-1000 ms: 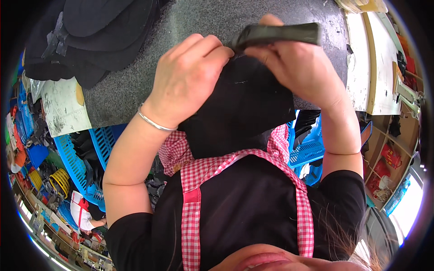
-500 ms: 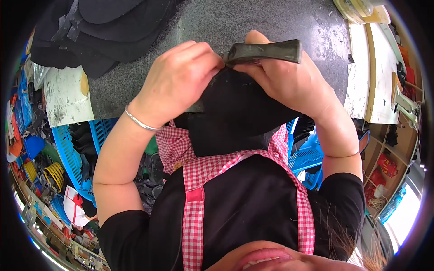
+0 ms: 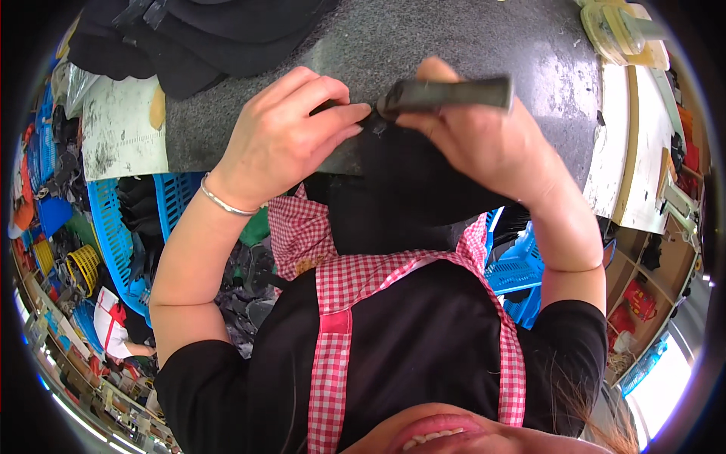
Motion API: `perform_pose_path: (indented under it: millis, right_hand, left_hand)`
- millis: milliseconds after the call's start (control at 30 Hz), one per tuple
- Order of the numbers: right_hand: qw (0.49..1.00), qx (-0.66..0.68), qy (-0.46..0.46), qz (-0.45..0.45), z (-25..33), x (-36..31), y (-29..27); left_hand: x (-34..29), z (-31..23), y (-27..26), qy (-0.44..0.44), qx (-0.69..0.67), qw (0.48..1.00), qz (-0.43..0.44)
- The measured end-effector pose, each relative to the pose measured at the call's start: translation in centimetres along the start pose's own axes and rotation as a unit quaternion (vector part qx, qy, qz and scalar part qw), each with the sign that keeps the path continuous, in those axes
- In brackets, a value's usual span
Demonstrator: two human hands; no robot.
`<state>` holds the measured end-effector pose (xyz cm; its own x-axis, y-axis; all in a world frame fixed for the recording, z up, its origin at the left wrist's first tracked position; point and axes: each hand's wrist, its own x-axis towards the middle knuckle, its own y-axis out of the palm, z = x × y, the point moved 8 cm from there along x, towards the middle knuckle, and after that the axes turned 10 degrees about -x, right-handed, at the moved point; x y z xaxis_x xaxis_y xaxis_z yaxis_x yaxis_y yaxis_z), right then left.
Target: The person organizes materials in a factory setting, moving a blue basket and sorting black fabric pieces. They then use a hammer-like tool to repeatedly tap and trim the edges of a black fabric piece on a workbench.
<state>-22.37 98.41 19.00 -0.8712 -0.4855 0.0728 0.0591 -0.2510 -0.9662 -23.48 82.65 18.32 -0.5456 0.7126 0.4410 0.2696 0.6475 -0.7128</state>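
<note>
A black, cloth-like piece (image 3: 423,181) hangs over the near edge of the dark speckled worktop (image 3: 333,151) and down against my apron. In my right hand (image 3: 491,129) is a dark metal hammer (image 3: 454,94), gripped close to its head; the handle is hidden by the hand. The hammer's left end rests at or just above the upper edge of the black piece, slightly blurred. My left hand (image 3: 287,132) is bent, with finger and thumb tips closed at the upper left corner of the black piece, just left of the hammer. A silver bangle circles the left wrist.
Black cut pieces (image 3: 204,38) lie stacked at the far left of the worktop. A yellowish tub (image 3: 620,38) stands at the far right. Blue plastic baskets (image 3: 113,234) with dark pieces sit below the table edge. A person in white (image 3: 110,325) is at the far lower left.
My left hand has shifted slightly left, leaving a small gap to the hammer, and its fingers have spread a little. The hammer has tilted slightly. The whole view has shifted somewhat.
</note>
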Motion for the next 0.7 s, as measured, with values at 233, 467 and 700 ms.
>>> perform_pose_path:
  millis: [233, 467, 700]
  right_hand:
    - [0.999, 0.018, -0.030, -0.027, 1.4, 1.2, 0.4]
    - [0.999, 0.021, -0.040, -0.008, 1.1, 1.4, 0.0]
    - [0.985, 0.054, -0.006, 0.165, 4.1, -9.0, 2.9]
  left_hand:
    - [-3.5, -3.0, 0.6, 0.104, 0.052, 0.992, -0.040]
    - [-2.9, -5.7, 5.6, 0.109, -0.035, 0.991, 0.066]
    - [-8.6, -5.7, 7.3, 0.002, -0.159, 0.927, 0.340]
